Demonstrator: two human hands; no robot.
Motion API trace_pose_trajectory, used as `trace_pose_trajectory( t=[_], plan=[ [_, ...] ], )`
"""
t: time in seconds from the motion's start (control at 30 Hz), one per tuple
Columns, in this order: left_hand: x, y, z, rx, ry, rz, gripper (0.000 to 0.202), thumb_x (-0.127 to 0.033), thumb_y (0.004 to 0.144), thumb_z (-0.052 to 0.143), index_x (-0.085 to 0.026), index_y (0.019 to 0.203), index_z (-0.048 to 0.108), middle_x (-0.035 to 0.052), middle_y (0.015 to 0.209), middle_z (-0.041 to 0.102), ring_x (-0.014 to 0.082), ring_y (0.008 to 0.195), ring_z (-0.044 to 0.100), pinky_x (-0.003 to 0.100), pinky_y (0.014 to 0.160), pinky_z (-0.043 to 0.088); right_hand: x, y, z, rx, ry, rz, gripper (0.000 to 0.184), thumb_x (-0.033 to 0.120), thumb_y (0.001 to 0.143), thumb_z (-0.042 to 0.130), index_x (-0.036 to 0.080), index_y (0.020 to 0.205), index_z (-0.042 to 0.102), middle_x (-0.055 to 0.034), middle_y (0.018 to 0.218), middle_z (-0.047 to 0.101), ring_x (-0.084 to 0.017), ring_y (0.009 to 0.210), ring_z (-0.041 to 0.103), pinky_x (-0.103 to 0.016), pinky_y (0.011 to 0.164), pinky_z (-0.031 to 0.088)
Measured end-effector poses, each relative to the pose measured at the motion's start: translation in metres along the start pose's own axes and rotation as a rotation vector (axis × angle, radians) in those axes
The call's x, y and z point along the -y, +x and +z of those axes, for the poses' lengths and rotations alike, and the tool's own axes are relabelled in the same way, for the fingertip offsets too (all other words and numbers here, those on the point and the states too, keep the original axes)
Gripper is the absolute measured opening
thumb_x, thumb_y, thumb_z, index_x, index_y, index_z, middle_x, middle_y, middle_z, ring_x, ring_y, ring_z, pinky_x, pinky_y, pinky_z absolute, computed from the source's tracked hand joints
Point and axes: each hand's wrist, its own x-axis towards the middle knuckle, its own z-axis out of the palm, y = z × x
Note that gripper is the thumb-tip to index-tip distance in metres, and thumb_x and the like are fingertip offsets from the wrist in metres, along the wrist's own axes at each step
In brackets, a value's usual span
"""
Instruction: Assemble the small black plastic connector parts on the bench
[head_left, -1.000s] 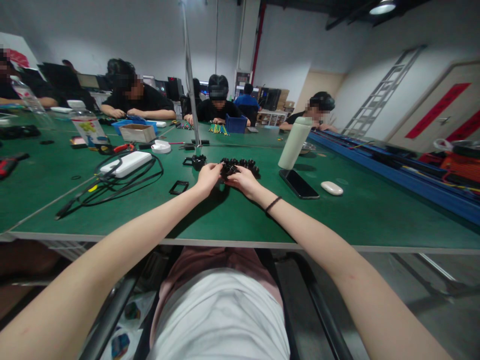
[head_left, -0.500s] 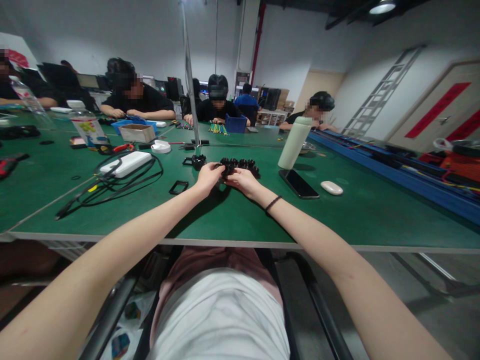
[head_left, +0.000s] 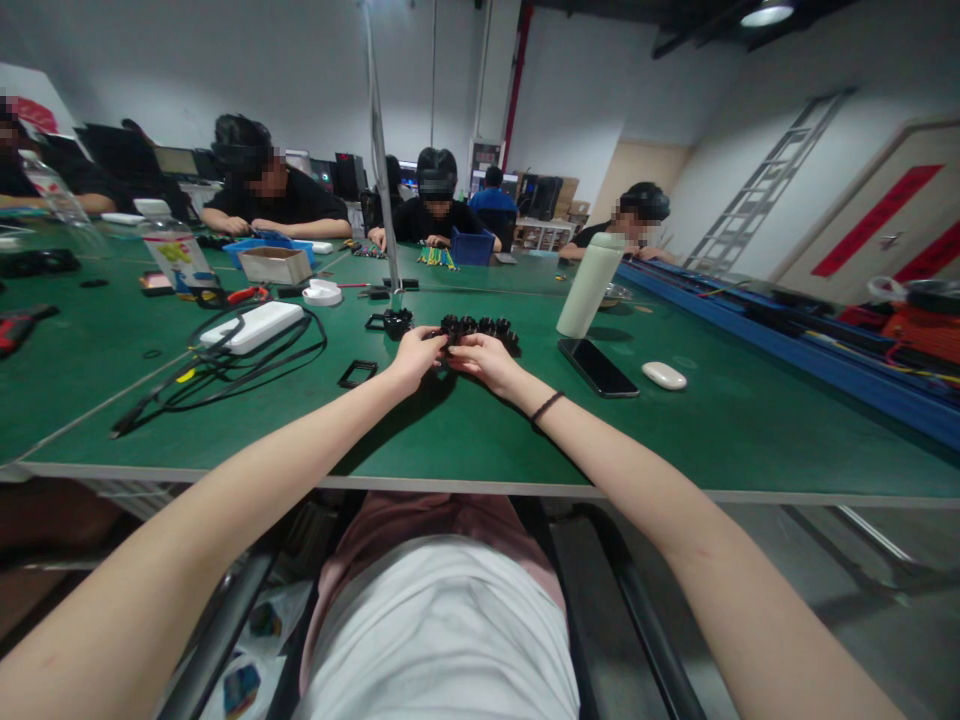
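Note:
Near the middle of the green table [head_left: 480,440], my left hand [head_left: 418,357] and my right hand [head_left: 486,362] meet with fingers pinched around a small black part. Fingers cover most of that part, so its exact kind is unclear. Just behind my right hand sits a cluster of knobbly black pieces [head_left: 499,328]. Left of my left hand lies a flat black rectangular frame [head_left: 358,374]. Another black piece with a frame-like end [head_left: 396,322] rests a little farther back.
A pale green bottle [head_left: 590,287], a phone [head_left: 598,368] and a white oval case [head_left: 664,376] stand to the right. Leftward lie a white power strip [head_left: 255,328], its black cable and a drink bottle [head_left: 174,255]. A metal pole [head_left: 383,160] rises behind. Several people work across the table.
My right fingers have shifted slightly around the black part, and less of it shows between the hands. The surrounding things stay put.

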Motion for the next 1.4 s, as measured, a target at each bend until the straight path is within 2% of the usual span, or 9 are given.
trace_pose_trajectory(
  t=[0.1,0.33,0.57,0.7,0.93,1.13,1.3,1.4],
  plan=[
    [0.0,-0.001,-0.001,0.012,-0.02,-0.02,0.021,-0.016,0.077,0.061,-0.011,0.097,0.067,0.0046,0.072,0.066,0.0092,0.054,0.057,0.02,0.049,0.044,0.002,-0.002,0.002,0.005,0.002,0.004,0.019,-0.001,0.076,0.067,0.014,0.077,0.055,0.0008,0.065,0.065,-0.008,0.057,0.065,-0.019,0.061,0.056],
    [-0.003,-0.002,-0.001,0.004,-0.035,-0.05,0.018,-0.019,0.08,0.059,-0.011,0.093,0.068,0.0086,0.084,0.069,0.0081,0.054,0.057,0.019,0.049,0.046,0.006,-0.007,0.003,0.045,0.018,0.016,0.02,0.003,0.077,0.069,0.016,0.076,0.053,0.0017,0.064,0.064,-0.008,0.058,0.065,-0.019,0.062,0.056],
    [-0.005,-0.004,0.001,-0.003,-0.044,-0.078,0.017,-0.018,0.084,0.054,-0.011,0.093,0.067,0.006,0.08,0.067,0.007,0.052,0.054,0.019,0.049,0.045,0.011,-0.012,0.005,0.054,-0.004,0.031,0.021,0.004,0.081,0.064,0.017,0.073,0.05,0.0025,0.059,0.062,-0.008,0.051,0.061,-0.018,0.053,0.053],
    [-0.005,-0.002,0.001,-0.018,-0.051,-0.083,0.017,-0.017,0.083,0.054,-0.012,0.092,0.068,0.0052,0.078,0.067,0.0082,0.053,0.055,0.02,0.051,0.044,0.011,-0.011,0.005,0.064,-0.009,0.031,0.02,0.006,0.081,0.066,0.017,0.073,0.051,0.0019,0.063,0.063,-0.008,0.051,0.061,-0.018,0.052,0.052],
    [-0.002,0.001,0.001,-0.056,-0.052,-0.078,0.021,-0.016,0.08,0.053,-0.013,0.096,0.067,0.0067,0.086,0.067,0.0094,0.058,0.057,0.02,0.048,0.041,0.009,-0.008,0.004,0.025,0.011,0.038,0.02,0.009,0.08,0.068,0.017,0.071,0.053,0.0022,0.058,0.06,-0.008,0.053,0.06,-0.018,0.052,0.052],
    [-0.004,0.001,-0.001,-0.108,-0.032,-0.082,0.025,-0.026,0.084,0.046,-0.017,0.094,0.068,0.0054,0.089,0.064,0.0108,0.058,0.055,0.022,0.047,0.038,0.01,-0.008,0.004,0.0,0.036,0.054,0.017,0.009,0.084,0.064,0.016,0.072,0.053,0.0017,0.057,0.059,-0.009,0.052,0.06,-0.019,0.052,0.051],
    [-0.007,-0.002,-0.001,-0.092,0.023,-0.045,0.033,-0.015,0.081,0.043,-0.017,0.099,0.07,0.0051,0.089,0.064,0.011,0.059,0.053,0.022,0.048,0.038,0.01,-0.008,0.004,0.006,0.037,0.06,0.016,0.011,0.085,0.064,0.016,0.074,0.053,0.0012,0.058,0.06,-0.009,0.053,0.06,-0.019,0.052,0.051],
    [-0.006,-0.003,-0.001,-0.075,0.071,-0.008,0.036,-0.013,0.082,0.043,-0.016,0.106,0.07,0.0059,0.089,0.067,0.0125,0.064,0.057,0.022,0.053,0.041,0.009,-0.007,0.003,0.02,0.047,0.059,0.015,0.012,0.085,0.064,0.016,0.075,0.054,0.001,0.059,0.061,-0.009,0.054,0.06,-0.019,0.053,0.052]
  ],
)
